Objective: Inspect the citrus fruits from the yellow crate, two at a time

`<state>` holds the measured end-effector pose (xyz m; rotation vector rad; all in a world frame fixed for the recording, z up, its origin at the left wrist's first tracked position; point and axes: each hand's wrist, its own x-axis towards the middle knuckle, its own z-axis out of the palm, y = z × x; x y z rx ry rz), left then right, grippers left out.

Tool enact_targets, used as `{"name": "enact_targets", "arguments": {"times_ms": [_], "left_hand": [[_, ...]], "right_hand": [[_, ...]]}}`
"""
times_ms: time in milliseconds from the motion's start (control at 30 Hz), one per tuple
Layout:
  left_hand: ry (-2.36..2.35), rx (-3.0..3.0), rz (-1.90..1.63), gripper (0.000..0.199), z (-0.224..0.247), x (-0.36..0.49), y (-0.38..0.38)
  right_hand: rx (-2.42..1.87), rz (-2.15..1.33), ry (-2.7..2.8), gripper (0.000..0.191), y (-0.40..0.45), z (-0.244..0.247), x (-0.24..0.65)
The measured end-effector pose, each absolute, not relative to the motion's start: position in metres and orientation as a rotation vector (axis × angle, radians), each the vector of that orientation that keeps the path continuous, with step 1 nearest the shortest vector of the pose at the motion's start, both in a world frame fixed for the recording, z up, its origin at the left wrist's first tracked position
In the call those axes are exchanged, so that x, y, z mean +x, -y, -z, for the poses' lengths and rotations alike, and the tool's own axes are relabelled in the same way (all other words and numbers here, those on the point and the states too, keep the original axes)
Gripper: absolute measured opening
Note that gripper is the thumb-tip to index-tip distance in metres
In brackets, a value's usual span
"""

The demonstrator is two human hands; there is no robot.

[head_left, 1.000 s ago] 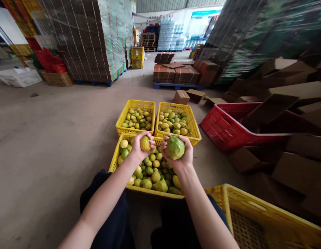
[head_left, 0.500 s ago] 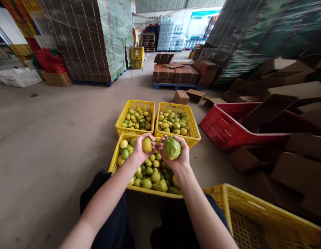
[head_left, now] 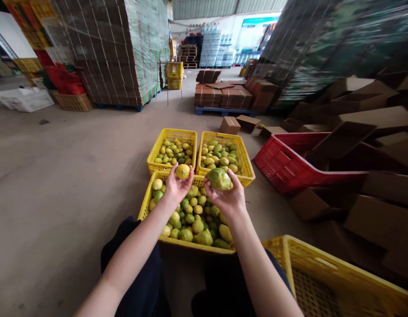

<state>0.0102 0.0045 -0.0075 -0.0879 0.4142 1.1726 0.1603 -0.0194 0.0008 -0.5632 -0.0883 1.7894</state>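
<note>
My left hand [head_left: 178, 187] grips a small yellow lemon [head_left: 182, 171] between thumb and fingers. A larger, lumpy green lemon [head_left: 219, 178] is held in my right hand [head_left: 230, 197], its fingers curled around the sides. Both hands are raised over the near yellow crate [head_left: 146, 200], which is filled with yellow and green lemons [head_left: 197, 226]. Beyond it stand two more yellow crates side by side: the left crate [head_left: 151, 160] holds small yellowish lemons [head_left: 174, 151], and the right crate [head_left: 246, 169] holds larger, greener ones [head_left: 217, 154].
At the lower right is another yellow crate [head_left: 349, 268]. A red crate [head_left: 286, 171] stands among loose cardboard boxes [head_left: 382, 211] on the right. Flattened cartons [head_left: 237, 97] lie on a blue pallet ahead. Tall wrapped stacks [head_left: 101, 53] rise on both sides.
My hands have moved apart, the left one slightly up and left, the right one slightly up. Both lemons have turned in the grip and stay held.
</note>
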Motion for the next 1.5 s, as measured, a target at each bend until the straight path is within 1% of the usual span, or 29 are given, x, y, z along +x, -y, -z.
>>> {"name": "enact_targets", "arguments": {"times_ms": [67, 167, 267, 333, 433, 533, 700, 800, 867, 933, 1067, 1133, 1233, 1367, 1500], "left_hand": [[-0.394, -0.036, -1.147, 0.018, 0.004, 0.01, -0.002], [-0.372, 0.041, -1.252, 0.01, 0.001, 0.009, 0.001], [-0.372, 0.003, -1.281, 0.0, 0.002, 0.008, 0.0], [-0.338, -0.023, -1.206, 0.005, 0.003, 0.005, 0.0], [-0.271, 0.009, -1.117, 0.02, 0.004, 0.002, 0.001], [-0.302, 0.079, -1.15, 0.02, 0.001, 0.001, 0.004], [-0.387, 0.22, -1.2, 0.021, -0.004, 0.002, 0.006], [-0.427, 0.377, -1.208, 0.031, -0.004, 0.004, 0.006], [-0.488, 0.545, -1.26, 0.038, -0.002, 0.007, 0.006], [-0.581, 0.715, -1.351, 0.042, 0.0, 0.011, 0.009], [-0.744, 0.918, -1.554, 0.038, 0.003, 0.018, 0.017], [-0.766, 0.938, -1.65, 0.035, 0.004, 0.02, 0.02], [-0.767, 0.876, -1.717, 0.033, 0.005, 0.02, 0.022], [-0.759, 0.824, -1.689, 0.036, 0.008, 0.019, 0.023], [-0.75, 0.941, -1.671, 0.038, 0.011, 0.017, 0.026]], "right_hand": [[-0.559, -1.758, 0.11, 0.014, 0.02, -0.003, 0.159], [-0.571, -1.721, 0.117, 0.013, 0.023, -0.006, 0.159], [-0.512, -1.763, 0.136, 0.022, 0.026, -0.009, 0.16], [-0.468, -1.78, 0.197, 0.027, 0.027, -0.01, 0.161], [-0.475, -1.759, 0.272, 0.026, 0.028, -0.011, 0.161], [-0.491, -1.74, 0.301, 0.026, 0.029, -0.012, 0.16], [-0.537, -1.779, 0.346, 0.02, 0.031, -0.013, 0.16], [-0.576, -1.804, 0.374, 0.03, 0.031, -0.013, 0.157], [-0.625, -1.717, 0.45, 0.031, 0.032, -0.013, 0.153], [-0.689, -1.501, 0.58, 0.029, 0.035, -0.012, 0.148], [-0.811, -0.91, 0.916, 0.022, 0.046, -0.012, 0.14], [-0.841, -0.753, 1.021, 0.02, 0.052, -0.012, 0.138], [-0.846, -0.694, 1.028, 0.021, 0.057, -0.012, 0.137], [-0.843, -0.655, 1.009, 0.023, 0.058, -0.01, 0.139], [-0.851, -0.661, 1.036, 0.023, 0.058, -0.006, 0.142]]}}
